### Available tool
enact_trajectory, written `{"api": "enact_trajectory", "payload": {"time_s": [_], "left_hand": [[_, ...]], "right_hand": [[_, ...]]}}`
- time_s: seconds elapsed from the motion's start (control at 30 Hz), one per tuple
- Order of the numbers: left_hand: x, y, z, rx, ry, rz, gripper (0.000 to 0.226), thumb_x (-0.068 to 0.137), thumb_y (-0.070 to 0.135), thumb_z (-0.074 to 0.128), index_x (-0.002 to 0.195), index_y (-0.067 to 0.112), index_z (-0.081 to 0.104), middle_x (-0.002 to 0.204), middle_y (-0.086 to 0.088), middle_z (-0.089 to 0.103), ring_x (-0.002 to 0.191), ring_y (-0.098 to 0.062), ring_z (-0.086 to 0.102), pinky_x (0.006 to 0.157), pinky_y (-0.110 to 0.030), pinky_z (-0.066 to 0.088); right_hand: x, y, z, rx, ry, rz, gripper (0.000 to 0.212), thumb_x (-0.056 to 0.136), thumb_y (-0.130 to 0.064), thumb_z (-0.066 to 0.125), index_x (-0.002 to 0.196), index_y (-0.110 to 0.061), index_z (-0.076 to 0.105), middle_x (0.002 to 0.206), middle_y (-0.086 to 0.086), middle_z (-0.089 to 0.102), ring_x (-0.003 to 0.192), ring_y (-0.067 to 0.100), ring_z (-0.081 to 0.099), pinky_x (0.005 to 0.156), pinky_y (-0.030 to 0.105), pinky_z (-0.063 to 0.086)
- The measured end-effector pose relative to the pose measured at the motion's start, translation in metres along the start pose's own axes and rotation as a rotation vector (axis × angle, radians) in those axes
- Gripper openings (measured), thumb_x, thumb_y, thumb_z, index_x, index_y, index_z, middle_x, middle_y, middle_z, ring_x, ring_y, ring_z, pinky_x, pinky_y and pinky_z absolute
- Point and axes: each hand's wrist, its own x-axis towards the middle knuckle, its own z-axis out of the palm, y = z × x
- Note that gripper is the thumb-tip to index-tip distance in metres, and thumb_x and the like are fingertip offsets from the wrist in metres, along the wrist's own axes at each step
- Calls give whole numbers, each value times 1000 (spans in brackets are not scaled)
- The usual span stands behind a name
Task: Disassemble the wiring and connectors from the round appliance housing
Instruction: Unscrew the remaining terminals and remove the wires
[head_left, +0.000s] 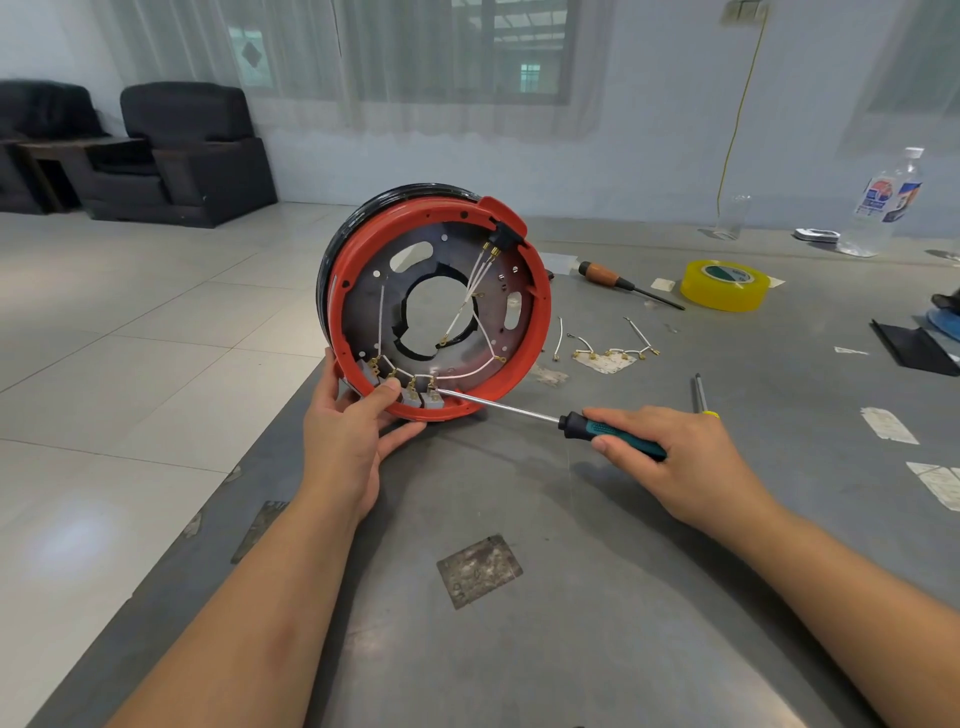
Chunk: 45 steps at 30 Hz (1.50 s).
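Red housing (540, 312) stands on edge, gripped by left hand (353, 431); right hand (680, 457) holds screwdriver (519, 413), shaft pointing left (tip at rightmost grey connector (432, 399)).

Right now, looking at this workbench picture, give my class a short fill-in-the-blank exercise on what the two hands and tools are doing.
1. The left hand steadies the round housing's ____ rim.
2. The right hand grips a ____ with a teal and black handle.
3. Its tip reaches the grey connector blocks at the rim's ____ edge.
4. A roll of ____ tape sits on the table.

Missing words: red; screwdriver; lower; yellow
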Motion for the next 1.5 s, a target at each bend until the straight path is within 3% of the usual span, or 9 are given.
{"api": "enact_trajectory", "payload": {"time_s": [0.17, 0.53, 0.67, 0.8, 1.07, 1.17, 1.3, 1.43, 1.5], "left_hand": [[-1, 0, 0, -12, 3, 1, 70, 99, -1, 67, 154, 38, 48, 123, -9, 76, 97, -32, 80, 77, -48, 67], [-4, 1, 2, -32, 15, -18, 66, 100, 2, 67, 153, 36, 50, 118, -10, 78, 96, -33, 80, 75, -45, 67], [-7, -1, 2, -15, 4, 0, 65, 100, 1, 67, 152, 37, 51, 123, -9, 76, 98, -32, 80, 76, -45, 67], [-4, 0, 1, -37, 2, -6, 67, 99, 0, 67, 153, 37, 50, 124, -10, 75, 98, -32, 80, 74, -44, 67], [-3, -1, 1, -9, -8, -1, 73, 99, -2, 67, 155, 40, 48, 135, -5, 70, 102, -30, 79, 80, -50, 67], [-4, 0, 1, 3, -12, 5, 72, 99, -2, 67, 154, 40, 49, 133, -5, 70, 101, -29, 79, 79, -50, 67], [-4, 0, 2, 3, -8, 7, 72, 99, -2, 67, 155, 40, 48, 131, -6, 72, 99, -29, 80, 79, -50, 67], [-5, 0, 1, -37, 6, 11, 67, 99, 0, 67, 151, 39, 51, 124, -8, 75, 97, -33, 80, 75, -46, 67], [-6, 0, 1, -44, 18, 14, 65, 99, 1, 68, 149, 41, 52, 123, -9, 75, 97, -33, 80, 76, -46, 67]], "right_hand": [[-1, -2, 2, -53, 14, -61, 48, 94, -56, 49, 132, -33, 68, 96, -11, 71, 85, 11, 65, 77, 30, 55], [-2, -9, 6, -119, 37, -172, 43, 96, -43, 56, 136, -29, 65, 99, -7, 71, 83, 13, 66, 74, 33, 60], [0, -9, 8, 3, 35, -67, 43, 93, -59, 50, 131, -43, 66, 97, -17, 73, 88, 6, 66, 79, 25, 54], [0, -1, 4, 105, 56, -7, 29, 89, -49, 65, 116, -62, 62, 98, -29, 72, 94, -2, 65, 76, 9, 46], [4, 5, 0, 182, 28, 20, 29, 87, -45, 71, 95, -72, 63, 90, -30, 73, 82, 7, 67, 65, 18, 52], [4, 2, -3, 165, 14, 41, 29, 88, -43, 71, 99, -67, 63, 89, -29, 72, 81, 8, 66, 62, 20, 51], [0, -2, -4, 31, -16, 14, 33, 91, -52, 59, 122, -48, 68, 92, -24, 70, 86, 1, 63, 67, 9, 44], [-3, -11, -2, -84, -8, -49, 44, 95, -55, 49, 129, -36, 69, 82, -16, 66, 73, 5, 59, 67, 11, 39], [-5, -15, 0, -106, 2, -82, 45, 96, -53, 48, 131, -33, 69, 85, -13, 68, 75, 6, 61, 67, 18, 48]]}}
